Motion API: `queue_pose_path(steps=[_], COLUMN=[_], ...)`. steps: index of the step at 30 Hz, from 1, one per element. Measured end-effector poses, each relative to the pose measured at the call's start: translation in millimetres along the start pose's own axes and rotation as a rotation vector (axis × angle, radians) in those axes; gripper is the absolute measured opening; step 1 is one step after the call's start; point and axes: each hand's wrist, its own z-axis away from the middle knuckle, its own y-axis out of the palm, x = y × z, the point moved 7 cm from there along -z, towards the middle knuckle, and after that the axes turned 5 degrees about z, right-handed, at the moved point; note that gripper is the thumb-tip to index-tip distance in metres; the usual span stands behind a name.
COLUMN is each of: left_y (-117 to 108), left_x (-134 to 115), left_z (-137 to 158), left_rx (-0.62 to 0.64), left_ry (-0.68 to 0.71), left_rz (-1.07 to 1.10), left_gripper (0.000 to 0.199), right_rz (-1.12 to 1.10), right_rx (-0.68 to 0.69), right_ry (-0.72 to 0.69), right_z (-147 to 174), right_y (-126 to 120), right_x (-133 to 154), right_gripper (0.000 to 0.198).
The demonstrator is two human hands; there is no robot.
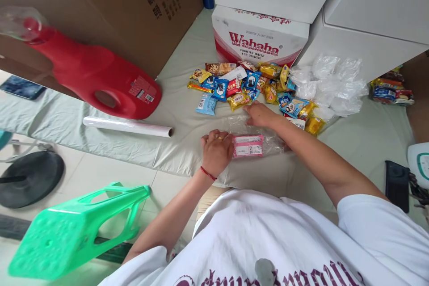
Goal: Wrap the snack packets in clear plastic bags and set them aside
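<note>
A clear plastic bag lies flat on the cloth in front of me, with a pink-and-white packet inside it. My left hand, fingers curled, grips the bag's left end beside the packet. Over the bag's far edge reaches my right hand, its index finger and thumb apart and nothing visible between them. Its fingertip is close to a yellow snack packet at the near side of the pile; I cannot tell whether they touch. Around it lie blue packets, a red packet and a light-blue packet.
Filled clear plastic bags are heaped right of the snacks. A Wahaba-style white-and-red carton stands behind. To the left are a red jug and a roll of plastic film. A green stool is on the floor; a phone lies right.
</note>
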Motion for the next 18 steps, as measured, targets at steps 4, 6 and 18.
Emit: queue_pose_path(steps=[4,6,18], left_y=[0,2,25], left_x=[17,20,56], left_z=[4,7,-14], left_rx=[-0.032,-0.068,0.084], left_ry=[-0.09,-0.158,-0.306], left_rz=[0.031,0.04,0.48], left_gripper=[0.035,0.035,0.092], right_rz=[-0.183,-0.199,-0.023], right_rx=[0.061,0.012,-0.023], right_ry=[-0.059,-0.106,-0.555], right_z=[1,13,114], right_y=[-5,-14,56], right_x=[1,4,75], right_gripper=[0.022,0.019,0.052])
